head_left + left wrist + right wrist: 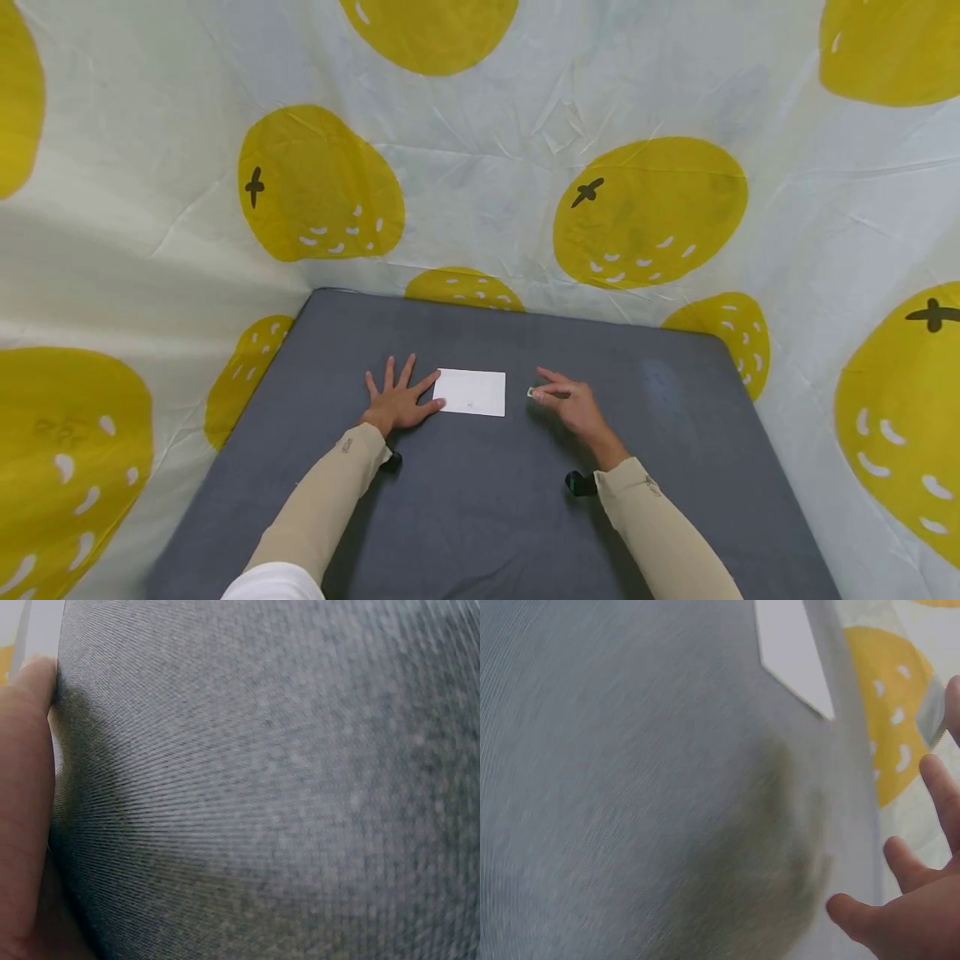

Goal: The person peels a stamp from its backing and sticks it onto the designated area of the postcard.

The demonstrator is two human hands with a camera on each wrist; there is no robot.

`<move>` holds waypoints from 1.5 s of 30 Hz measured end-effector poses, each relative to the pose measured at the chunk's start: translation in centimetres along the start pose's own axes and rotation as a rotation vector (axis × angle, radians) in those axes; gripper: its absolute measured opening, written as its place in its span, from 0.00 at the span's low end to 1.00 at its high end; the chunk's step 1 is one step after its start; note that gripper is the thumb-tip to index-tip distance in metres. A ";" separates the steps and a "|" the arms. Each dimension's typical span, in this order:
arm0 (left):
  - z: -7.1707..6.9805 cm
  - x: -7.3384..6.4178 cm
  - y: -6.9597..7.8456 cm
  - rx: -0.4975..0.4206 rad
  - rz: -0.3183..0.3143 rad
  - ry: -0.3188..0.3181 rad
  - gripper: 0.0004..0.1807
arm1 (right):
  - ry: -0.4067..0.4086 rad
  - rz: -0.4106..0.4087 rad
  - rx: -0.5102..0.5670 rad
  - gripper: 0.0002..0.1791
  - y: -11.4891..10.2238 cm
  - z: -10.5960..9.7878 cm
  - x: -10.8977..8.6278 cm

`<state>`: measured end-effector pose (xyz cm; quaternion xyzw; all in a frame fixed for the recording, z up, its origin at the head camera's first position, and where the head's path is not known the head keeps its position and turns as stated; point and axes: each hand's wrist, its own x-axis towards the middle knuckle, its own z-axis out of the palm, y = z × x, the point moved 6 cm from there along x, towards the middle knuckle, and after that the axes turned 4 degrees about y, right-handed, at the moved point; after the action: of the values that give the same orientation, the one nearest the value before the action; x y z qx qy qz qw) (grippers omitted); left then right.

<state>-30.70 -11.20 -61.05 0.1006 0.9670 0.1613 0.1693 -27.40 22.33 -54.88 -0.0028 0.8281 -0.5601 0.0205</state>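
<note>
A white envelope or card (470, 392) lies flat on the grey padded surface, a small faint mark near its lower edge. My left hand (400, 405) rests with fingers spread at its left side, the thumb and forefinger tips touching that edge. In the left wrist view only part of this hand (22, 802) shows beside the white edge. To the right of the envelope, my right hand (573, 407) pinches a small postage stamp (530, 392), held above the surface. The right wrist view shows the stamp's (932, 712) toothed edge; the other fingers stand apart.
The grey padded surface (480, 500) reaches back to a white curtain (480, 200) printed with yellow fruit, which hangs behind it and on both sides. Dark wrist-worn devices, one of them (580, 483) near the right cuff, sit below both wrists.
</note>
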 end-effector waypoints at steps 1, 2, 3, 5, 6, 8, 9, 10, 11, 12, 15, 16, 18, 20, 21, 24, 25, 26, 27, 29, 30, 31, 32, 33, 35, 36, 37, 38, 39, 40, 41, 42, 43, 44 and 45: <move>-0.1 -0.1 0.1 0.004 0.000 -0.002 0.42 | -0.010 0.014 0.016 0.13 -0.1 0.0 0.0; -0.3 -0.3 0.3 0.007 0.002 -0.002 0.41 | -0.023 0.029 0.028 0.13 -0.3 0.0 0.0; -0.3 -0.4 0.4 0.009 0.003 -0.005 0.41 | -0.036 0.046 0.042 0.14 -0.4 0.0 -0.1; -0.5 -0.5 0.7 0.008 0.005 -0.009 0.41 | -0.056 0.076 0.065 0.14 -0.5 0.0 -0.1; -0.5 -0.5 0.7 0.007 0.007 -0.009 0.41 | -0.064 0.090 0.079 0.14 -0.6 0.0 -0.1; -0.6 -0.6 0.8 0.001 0.013 -0.007 0.41 | -0.078 0.109 0.101 0.14 -0.9 0.0 -0.2; -0.7 -0.6 0.8 -0.004 0.012 -0.006 0.41 | -0.082 0.117 0.116 0.14 -1.0 0.0 -0.2; -0.8 -0.6 0.8 -0.003 0.011 -0.001 0.41 | -0.089 0.119 0.128 0.14 -1.1 0.0 -0.2; -0.8 -0.6 0.7 -0.002 0.009 0.000 0.40 | -0.098 0.118 0.138 0.15 -1.3 0.0 -0.2; -0.9 -0.7 0.7 0.001 0.006 0.007 0.41 | -0.102 0.125 0.155 0.15 -1.5 0.0 -0.2; -1.0 -0.8 0.6 0.014 -0.006 0.027 0.40 | -0.118 0.122 0.187 0.17 -2.0 0.0 -0.2; -0.9 -0.9 0.5 0.024 -0.005 0.030 0.40 | -0.122 0.123 0.195 0.17 -2.2 0.0 -0.3; -0.7 -1.1 0.5 0.032 0.006 0.029 0.40 | -0.120 0.143 0.215 0.17 -2.4 0.1 -0.6; -0.2 -1.3 0.6 0.040 0.020 0.015 0.41 | -0.123 0.164 0.225 0.17 -2.6 0.1 -0.9; 0.0 -1.4 0.6 0.044 0.024 0.006 0.41 | -0.125 0.175 0.227 0.16 -2.7 0.1 -1.1; 0.0 -1.5 0.7 0.045 0.031 0.017 0.41 | -0.144 0.181 0.245 0.16 -3.0 0.3 -1.3; -0.2 -1.6 0.7 0.048 0.029 0.025 0.41 | -0.149 0.177 0.252 0.16 -3.2 0.4 -1.2; -0.4 -1.6 0.7 0.049 0.027 0.037 0.41 | -0.154 0.170 0.257 0.17 -3.4 0.5 -1.1; -0.7 -1.6 0.8 0.050 0.029 0.047 0.41 | -0.155 0.165 0.265 0.17 -3.6 0.6 -1.0; -1.1 -1.5 0.9 0.057 0.037 0.064 0.41 | -0.152 0.158 0.284 0.17 -3.9 0.7 -0.9; -1.2 -1.5 0.9 0.060 0.042 0.070 0.41 | -0.146 0.156 0.293 0.17 -4.1 0.7 -0.8; -1.3 -1.6 1.0 0.062 0.047 0.075 0.41 | -0.143 0.156 0.295 0.16 -4.2 0.7 -0.8; -1.4 -1.6 1.1 0.067 0.051 0.080 0.41 | -0.141 0.156 0.296 0.16 -4.4 0.7 -0.8; -1.5 -1.7 1.2 0.074 0.055 0.087 0.42 | -0.138 0.160 0.298 0.16 -4.5 0.8 -0.8; -1.4 -1.9 1.3 0.094 0.060 0.084 0.42 | -0.134 0.180 0.299 0.15 -4.6 0.8 -0.9; -1.4 -2.0 1.4 0.100 0.063 0.083 0.42 | -0.133 0.189 0.298 0.15 -4.6 0.8 -1.0; -1.5 -2.2 1.5 0.100 0.067 0.087 0.42 | -0.133 0.197 0.298 0.15 -4.7 0.8 -1.1; -1.5 -2.3 1.6 0.103 0.072 0.092 0.43 | -0.130 0.206 0.302 0.15 -4.8 0.8 -1.2; -1.6 -2.4 1.8 0.104 0.079 0.096 0.43 | -0.126 0.215 0.305 0.15 -4.8 0.7 -1.2; -1.7 -2.5 2.0 0.102 0.086 0.098 0.43 | -0.124 0.222 0.308 0.16 -4.9 0.7 -1.3; -1.9 -2.6 2.2 0.099 0.094 0.107 0.43 | -0.125 0.220 0.311 0.16 -5.1 0.7 -1.3; -2.2 -2.7 2.5 0.091 0.107 0.121 0.43 | -0.128 0.217 0.314 0.17 -5.2 0.6 -1.2; -2.4 -2.7 2.7 0.092 0.120 0.131 0.43 | -0.130 0.215 0.317 0.17 -5.4 0.6 -1.2; -2.6 -2.8 3.0 0.098 0.133 0.136 0.43 | -0.132 0.213 0.322 0.17 -5.5 0.6 -1.1; -2.8 -2.8 3.2 0.100 0.149 0.141 0.43 | -0.133 0.212 0.327 0.17 -5.7 0.6 -1.0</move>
<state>-28.68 -9.70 -56.57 0.1689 0.9732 0.1316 0.0834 -26.46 19.71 -49.81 0.0507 0.7186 -0.6805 0.1341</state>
